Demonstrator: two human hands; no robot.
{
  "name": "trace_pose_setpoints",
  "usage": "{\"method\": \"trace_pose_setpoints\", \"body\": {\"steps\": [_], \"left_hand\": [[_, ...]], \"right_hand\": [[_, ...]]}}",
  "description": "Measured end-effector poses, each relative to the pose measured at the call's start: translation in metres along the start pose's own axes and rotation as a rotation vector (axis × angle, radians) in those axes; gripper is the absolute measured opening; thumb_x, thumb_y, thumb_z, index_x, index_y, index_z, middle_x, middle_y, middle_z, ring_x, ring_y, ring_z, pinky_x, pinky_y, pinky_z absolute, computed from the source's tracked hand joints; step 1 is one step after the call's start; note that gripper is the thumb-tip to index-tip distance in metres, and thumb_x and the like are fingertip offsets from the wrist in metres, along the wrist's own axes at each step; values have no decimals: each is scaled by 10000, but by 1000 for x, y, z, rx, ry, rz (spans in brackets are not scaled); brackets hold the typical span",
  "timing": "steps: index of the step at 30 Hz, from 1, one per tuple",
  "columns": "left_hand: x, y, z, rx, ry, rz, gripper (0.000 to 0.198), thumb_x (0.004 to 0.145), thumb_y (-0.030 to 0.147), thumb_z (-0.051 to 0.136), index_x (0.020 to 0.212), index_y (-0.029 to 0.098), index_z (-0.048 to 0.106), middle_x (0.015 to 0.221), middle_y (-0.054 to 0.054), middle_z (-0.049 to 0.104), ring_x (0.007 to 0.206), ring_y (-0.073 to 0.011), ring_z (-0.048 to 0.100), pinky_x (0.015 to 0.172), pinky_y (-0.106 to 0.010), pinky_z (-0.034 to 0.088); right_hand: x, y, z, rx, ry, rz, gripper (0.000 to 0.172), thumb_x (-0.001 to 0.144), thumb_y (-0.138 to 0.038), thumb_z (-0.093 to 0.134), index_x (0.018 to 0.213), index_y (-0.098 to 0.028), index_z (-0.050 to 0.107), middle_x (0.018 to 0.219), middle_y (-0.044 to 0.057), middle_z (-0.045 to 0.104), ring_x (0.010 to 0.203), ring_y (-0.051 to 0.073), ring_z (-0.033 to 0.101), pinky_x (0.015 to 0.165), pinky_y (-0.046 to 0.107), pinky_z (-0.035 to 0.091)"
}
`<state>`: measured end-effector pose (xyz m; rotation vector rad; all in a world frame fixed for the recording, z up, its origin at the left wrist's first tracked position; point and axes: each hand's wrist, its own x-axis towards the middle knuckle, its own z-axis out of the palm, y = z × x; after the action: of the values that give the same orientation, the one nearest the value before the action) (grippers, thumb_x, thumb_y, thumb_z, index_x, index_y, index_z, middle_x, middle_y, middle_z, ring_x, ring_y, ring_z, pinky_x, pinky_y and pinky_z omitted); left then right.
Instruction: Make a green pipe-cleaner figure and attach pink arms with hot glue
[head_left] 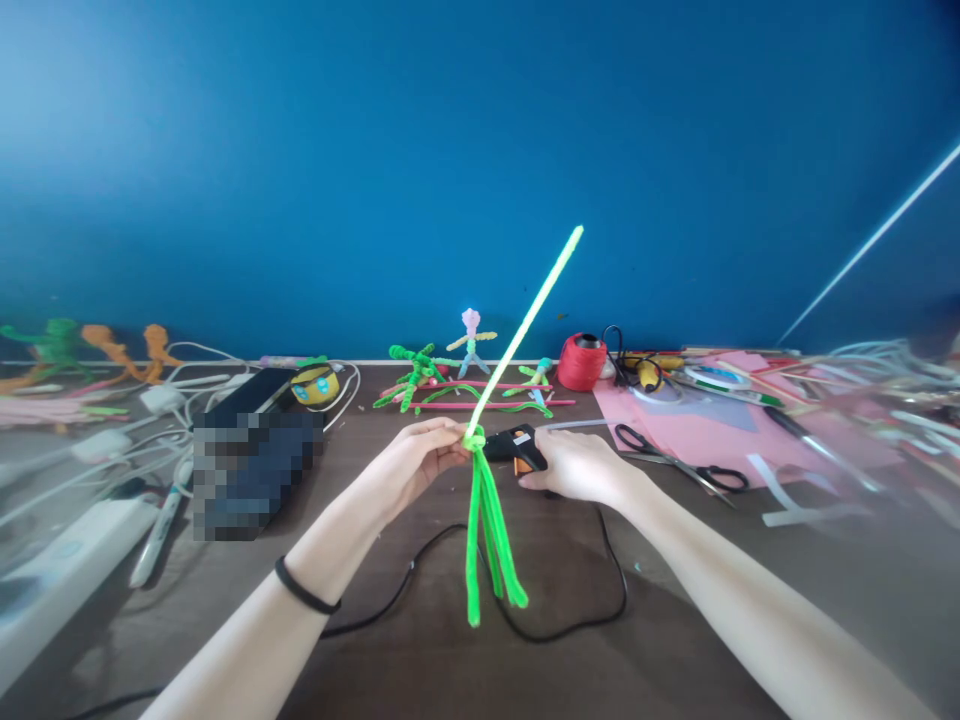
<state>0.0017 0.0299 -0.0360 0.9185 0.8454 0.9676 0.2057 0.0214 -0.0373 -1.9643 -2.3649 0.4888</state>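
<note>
My left hand (420,460) pinches a bundle of green pipe cleaners (487,530) at its knotted top, just above the middle of the desk. Several green strands hang down from the knot, while a pale yellow-green stick (525,335) slants up and to the right from it. In my right hand (581,462) is a black glue gun (514,442) with an orange trigger. Its nozzle points left at the knot; whether it touches cannot be made out. A translucent glue stick (577,425) sticks out behind the gun.
Pipe-cleaner figures (470,340) stand along the blue wall. Scissors (682,462) lie on pink paper (750,430) at right, near a red twine spool (582,362). A black cord (555,635) loops below my hands. Left are a marker (161,525), white cables and a power strip (75,580).
</note>
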Motion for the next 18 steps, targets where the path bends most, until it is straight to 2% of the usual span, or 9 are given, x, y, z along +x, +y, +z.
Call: {"method": "trace_pose_setpoints", "body": {"steps": [2,5,8,10,14,18], "left_hand": [[-1,1,1,-14,-8,-3,50,628,81,589,627,109,631,640,-41,653,580,-102,582,613,-206,475],[-3,4,2,-37,-13,-14,60,622,76,572,611,111,620,615,-40,645,571,-103,579,596,-201,475],[-5,8,1,-36,-39,2,41,628,86,591,620,114,620,622,-30,637,584,-96,576,619,-194,474],[-6,10,1,-17,-57,19,19,633,97,615,632,114,624,637,-22,633,603,-87,573,647,-183,471],[-6,15,-1,-5,-52,40,31,613,92,655,618,111,631,629,-8,610,629,-79,566,668,-169,469],[-7,20,-3,-7,-37,54,41,610,78,655,608,111,631,639,-10,604,619,-80,555,651,-176,466]], "right_hand": [[4,3,2,-5,-16,8,186,671,-352,595,752,-201,521,875,94,624,848,286,586,603,315,373],[11,9,2,59,-9,19,168,662,-338,585,746,-202,534,809,69,629,767,251,591,559,289,355],[18,16,3,248,-22,21,168,661,-332,580,755,-194,561,717,38,632,665,209,585,521,267,345],[21,18,2,442,-41,-40,152,664,-289,581,767,-176,587,703,25,635,636,177,577,517,251,350],[20,17,-6,786,-97,-159,180,670,-244,583,812,-142,626,789,32,647,693,150,571,558,237,374],[13,20,-21,914,-142,-104,292,673,-290,600,935,-162,622,936,42,637,815,168,565,586,238,392]]}}
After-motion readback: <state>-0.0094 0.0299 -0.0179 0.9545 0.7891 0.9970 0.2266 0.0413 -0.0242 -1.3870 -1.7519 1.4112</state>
